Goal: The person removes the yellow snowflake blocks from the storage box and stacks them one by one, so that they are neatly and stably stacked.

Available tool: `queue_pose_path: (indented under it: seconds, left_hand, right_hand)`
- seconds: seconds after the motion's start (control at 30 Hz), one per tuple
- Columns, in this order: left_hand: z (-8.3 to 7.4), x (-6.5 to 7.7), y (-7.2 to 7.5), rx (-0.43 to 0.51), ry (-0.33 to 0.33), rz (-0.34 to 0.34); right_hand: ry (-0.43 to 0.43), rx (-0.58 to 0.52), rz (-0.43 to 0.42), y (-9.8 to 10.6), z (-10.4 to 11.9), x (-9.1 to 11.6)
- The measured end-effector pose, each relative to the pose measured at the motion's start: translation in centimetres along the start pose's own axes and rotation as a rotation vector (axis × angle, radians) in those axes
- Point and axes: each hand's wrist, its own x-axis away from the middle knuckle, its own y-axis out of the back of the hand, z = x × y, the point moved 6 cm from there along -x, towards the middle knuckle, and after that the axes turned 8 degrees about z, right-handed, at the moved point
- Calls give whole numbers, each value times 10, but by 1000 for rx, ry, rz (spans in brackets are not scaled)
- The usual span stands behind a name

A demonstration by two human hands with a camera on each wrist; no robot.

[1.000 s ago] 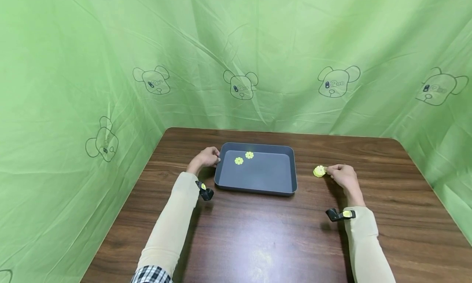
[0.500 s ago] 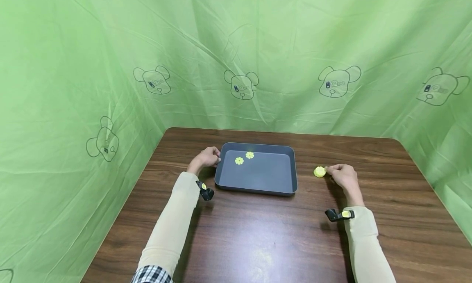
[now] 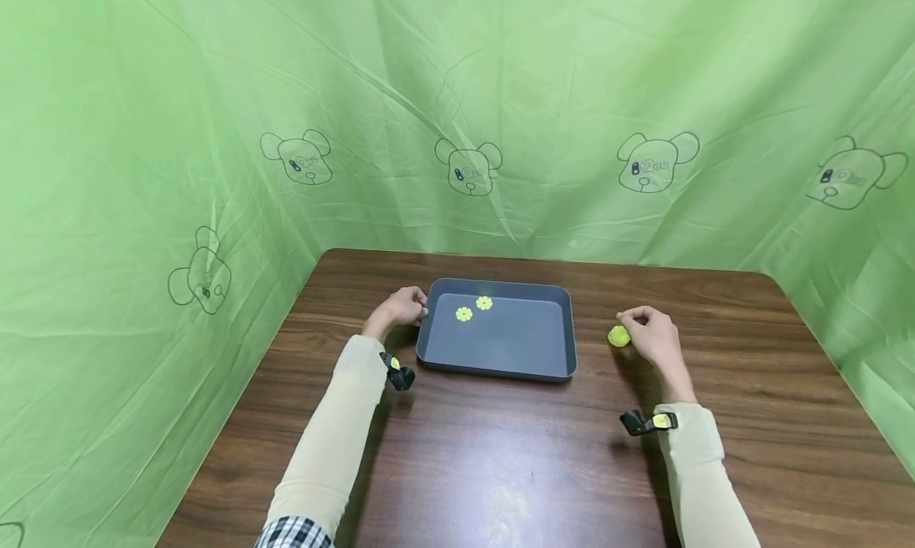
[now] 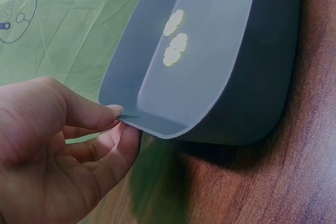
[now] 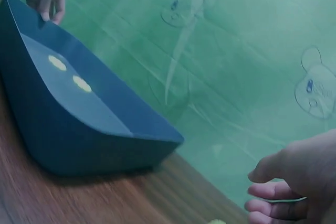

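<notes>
A dark grey rectangular tray (image 3: 500,333) stands on the table with two flat yellow flower-shaped pieces (image 3: 464,314) inside, towards its back left. My left hand (image 3: 402,305) pinches the tray's left rim between thumb and fingers, as the left wrist view shows up close. To the right of the tray lies a small pile of yellow flower-shaped pieces (image 3: 618,337). My right hand (image 3: 654,335) hovers just over it, fingers loosely bent. In the right wrist view nothing shows between thumb and fingers, and only a sliver of the pile (image 5: 216,222) appears.
Wood-grain table (image 3: 472,461) surface extends around the tray. Green cloth (image 3: 557,214) with printed bear heads hangs behind and along both sides. A black wrist camera (image 3: 646,422) sits on each sleeve.
My right hand has left the pile's right side, moving slightly up and left to a place over it. My left hand and the tray have stayed put.
</notes>
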Motion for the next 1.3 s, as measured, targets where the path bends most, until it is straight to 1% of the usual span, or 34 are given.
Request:
queue_pose_path:
  seconds: [0.17, 0.33, 0.6, 0.73, 1.03, 1.3]
  left_hand:
    - [2, -1, 1, -1, 4, 1]
    - [2, 0, 1, -6, 7, 1]
    - [0, 1, 1, -2, 16, 4]
    - [0, 1, 1, -2, 17, 1]
    - [-1, 2, 0, -2, 16, 6]
    - [-1, 3, -1, -9, 9, -6]
  right_hand:
    - [81, -20, -12, -8, 27, 1]
    - [137, -47, -11, -23, 51, -2]
    - [202, -82, -2, -50, 78, -10]
    - [247, -96, 24, -65, 91, -13]
    - [284, -122, 85, -95, 116, -17]
    - [272, -148, 173, -126, 130, -25]
